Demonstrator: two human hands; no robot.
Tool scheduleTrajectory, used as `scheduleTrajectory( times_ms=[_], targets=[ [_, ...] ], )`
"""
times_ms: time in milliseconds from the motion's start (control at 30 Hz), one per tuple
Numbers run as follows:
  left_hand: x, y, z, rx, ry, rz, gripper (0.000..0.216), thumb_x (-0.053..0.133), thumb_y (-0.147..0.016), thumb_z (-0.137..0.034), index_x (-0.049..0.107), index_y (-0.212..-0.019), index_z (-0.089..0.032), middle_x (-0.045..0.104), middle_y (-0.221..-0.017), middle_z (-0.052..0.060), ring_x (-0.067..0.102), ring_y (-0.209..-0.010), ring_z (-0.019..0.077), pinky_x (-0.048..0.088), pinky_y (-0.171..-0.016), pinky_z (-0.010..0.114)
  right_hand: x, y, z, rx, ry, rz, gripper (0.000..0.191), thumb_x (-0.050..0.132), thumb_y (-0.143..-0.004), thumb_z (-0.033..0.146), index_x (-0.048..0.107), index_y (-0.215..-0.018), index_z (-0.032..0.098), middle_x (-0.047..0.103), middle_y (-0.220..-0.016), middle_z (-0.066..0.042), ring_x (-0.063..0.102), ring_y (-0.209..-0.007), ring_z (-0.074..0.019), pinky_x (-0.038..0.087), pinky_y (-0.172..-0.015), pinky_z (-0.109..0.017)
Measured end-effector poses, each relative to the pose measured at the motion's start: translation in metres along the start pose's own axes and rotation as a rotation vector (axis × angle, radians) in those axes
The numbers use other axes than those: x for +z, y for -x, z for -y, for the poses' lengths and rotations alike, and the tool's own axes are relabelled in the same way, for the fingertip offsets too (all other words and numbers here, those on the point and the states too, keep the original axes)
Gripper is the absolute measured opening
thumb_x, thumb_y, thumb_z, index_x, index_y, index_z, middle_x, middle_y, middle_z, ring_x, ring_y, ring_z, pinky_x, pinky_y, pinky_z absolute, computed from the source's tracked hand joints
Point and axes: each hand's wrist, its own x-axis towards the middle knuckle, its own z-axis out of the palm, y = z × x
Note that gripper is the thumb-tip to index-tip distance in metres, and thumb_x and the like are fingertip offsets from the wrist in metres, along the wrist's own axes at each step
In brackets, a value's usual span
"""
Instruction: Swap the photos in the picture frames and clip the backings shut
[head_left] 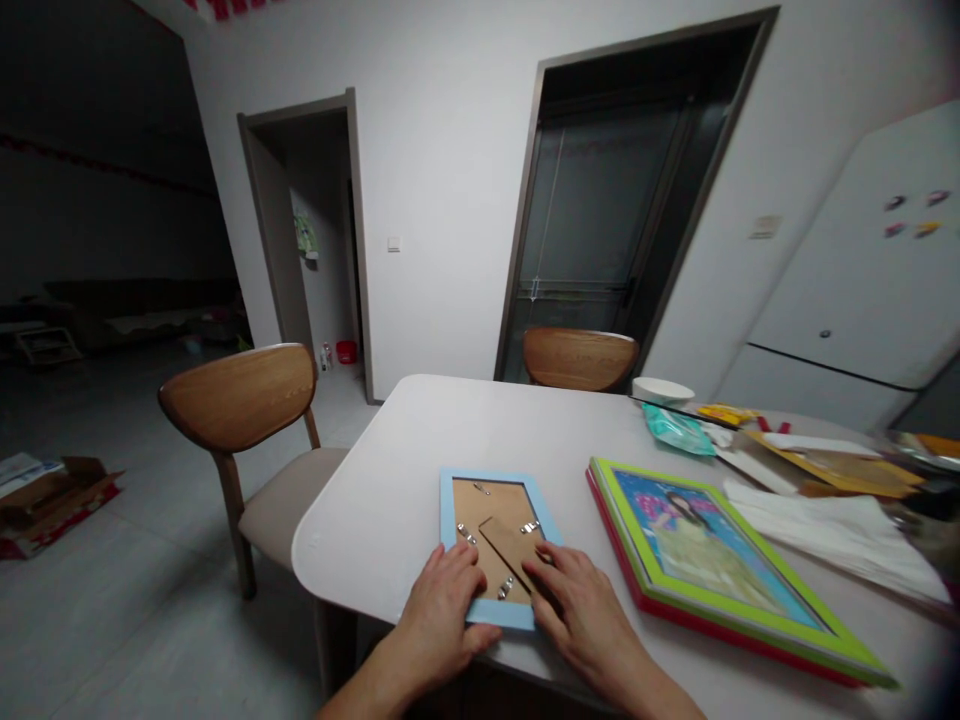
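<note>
A light-blue picture frame (447, 510) lies face down near the table's front edge, its brown backboard (484, 572) showing. An easel-stand leg (510, 538) lies slanted on the board, and several metal clips sit around it, one of them the left clip (466, 533). My left hand (442, 605) grips the frame's lower left corner, fingers bent over the border and thumb by the bottom edge. At the right side, my right hand (577, 600) has curled fingers on the border and board edge, partly covering a clip there. The thumb is close to the stand leg's lower end.
Right of my hands lies a stack of frames, topped by a green picture frame (720, 560). Beyond it are a teal packet (677, 430), a white bowl (663, 390) and white paper (832, 530). Wooden chairs stand at the left (247, 400) and far side (579, 360).
</note>
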Motion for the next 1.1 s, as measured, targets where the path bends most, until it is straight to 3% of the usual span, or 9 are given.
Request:
scheduleTrajectory(
  times_ms=[167,433,500,600,733,967,1100],
  targets=[
    [0.003,0.003,0.007,0.014,0.011,0.002,0.025,0.065,-0.065,-0.024,0.052,-0.087,-0.019,0.046,-0.122,0.009,0.033,-0.118,0.0215,0.018,-0.1,0.041,0.001,0.001,0.013,-0.207,0.009,0.041,0.028,0.041,-0.077,0.025,0.056,-0.101,0.03,0.049,-0.115,-0.006,0.041,-0.105,-0.0226,0.033,-0.083,-0.04],
    [0.003,0.005,0.009,-0.002,0.012,-0.035,0.026,0.065,-0.062,-0.019,0.052,-0.084,-0.018,0.048,-0.12,0.009,0.036,-0.116,0.0211,0.02,-0.1,0.041,-0.002,0.005,0.013,-0.317,-0.01,0.065,0.027,0.043,-0.077,0.029,0.056,-0.101,0.03,0.049,-0.114,-0.006,0.041,-0.104,-0.0225,0.034,-0.084,-0.041],
    [0.003,0.006,0.011,-0.005,0.026,-0.047,0.027,0.066,-0.061,-0.019,0.051,-0.084,-0.018,0.048,-0.12,0.009,0.036,-0.116,0.0211,0.02,-0.101,0.041,-0.001,0.0,0.006,-0.29,-0.032,0.063,0.032,0.043,-0.077,0.033,0.052,-0.108,0.029,0.049,-0.114,-0.006,0.043,-0.103,-0.0216,0.034,-0.084,-0.039],
    [0.004,0.006,0.014,0.001,0.043,-0.054,0.03,0.068,-0.059,-0.019,0.051,-0.084,-0.018,0.048,-0.12,0.008,0.036,-0.116,0.021,0.021,-0.1,0.041,0.0,-0.016,-0.008,-0.119,-0.007,0.009,0.037,0.037,-0.079,0.032,0.049,-0.113,0.021,0.051,-0.111,-0.01,0.045,-0.099,-0.0213,0.036,-0.083,-0.035],
    [0.003,0.006,0.015,-0.012,0.038,-0.052,0.033,0.069,-0.057,-0.019,0.051,-0.084,-0.018,0.047,-0.121,0.008,0.035,-0.117,0.0213,0.02,-0.101,0.041,0.002,-0.04,-0.02,0.084,0.111,0.021,0.032,0.035,-0.078,0.025,0.058,-0.099,0.018,0.051,-0.103,-0.012,0.046,-0.093,-0.022,0.036,-0.078,-0.032],
    [0.003,0.007,0.011,-0.029,0.028,-0.054,0.03,0.066,-0.058,-0.017,0.051,-0.084,-0.017,0.047,-0.121,0.01,0.035,-0.117,0.0216,0.02,-0.101,0.041,0.003,-0.046,-0.021,0.078,0.098,0.072,0.028,0.032,-0.078,0.02,0.06,-0.076,0.015,0.051,-0.087,-0.009,0.049,-0.08,-0.0156,0.035,-0.077,-0.025],
    [0.006,0.007,0.013,-0.025,0.029,-0.077,0.032,0.066,-0.058,-0.017,0.051,-0.086,-0.016,0.047,-0.12,0.01,0.035,-0.117,0.0218,0.02,-0.101,0.04,0.002,-0.042,-0.017,0.062,0.133,0.074,0.028,0.033,-0.078,0.021,0.059,-0.085,0.015,0.052,-0.096,-0.011,0.048,-0.088,-0.0183,0.034,-0.079,-0.027]
  ],
)
